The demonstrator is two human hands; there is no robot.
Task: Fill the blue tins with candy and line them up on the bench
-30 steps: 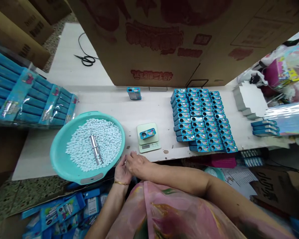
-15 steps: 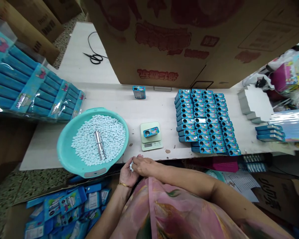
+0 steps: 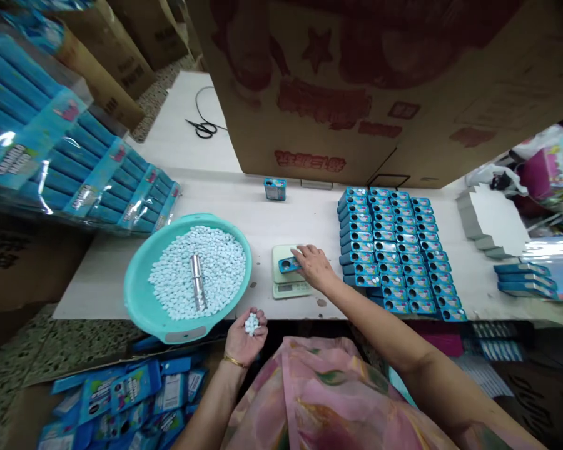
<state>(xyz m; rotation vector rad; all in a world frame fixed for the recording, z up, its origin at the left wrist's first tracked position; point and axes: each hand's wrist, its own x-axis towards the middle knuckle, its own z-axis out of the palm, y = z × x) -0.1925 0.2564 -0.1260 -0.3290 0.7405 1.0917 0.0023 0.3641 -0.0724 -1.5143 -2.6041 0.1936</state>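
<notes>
**Mints in one palm, fingers on the tin at the scale**

The left hand (image 3: 245, 336) is cupped palm up, fingers half curled, cradling a small heap of pale-blue mints (image 3: 251, 324), with a gold bangle (image 3: 234, 361) at the wrist. Over at its 2 o'clock, the right hand (image 3: 313, 265) reaches out, fingers laid across the end of a blue tin (image 3: 287, 265). Is that a real grip? Can't tell from here; the fingers are touching it, and that's all we can call.

That tin sits on a pale digital scale (image 3: 286, 289), a round opening showing in its top. At the left hand's 11 o'clock, a turquoise plastic basin (image 3: 136, 294) is heaped with more mints (image 3: 216, 275), a metal cylinder (image 3: 196, 281) lying on top of them.

From the scale, ranks of matching blue tins (image 3: 385, 250) stand in tight rows at 3 o'clock, and one lone tin (image 3: 274, 189) waits at 12 by a big printed carton (image 3: 356, 94). Further out, plastic-wrapped blue packs (image 3: 70, 162) lie at the basin's 11 o'clock, and black-handled scissors (image 3: 201, 129) sit on a white table (image 3: 169, 125) beyond. Blue printed cards (image 3: 131, 387) are piled down at the left hand's 7 o'clock, and a white die-cut tray (image 3: 490, 219) sits far right.
</notes>
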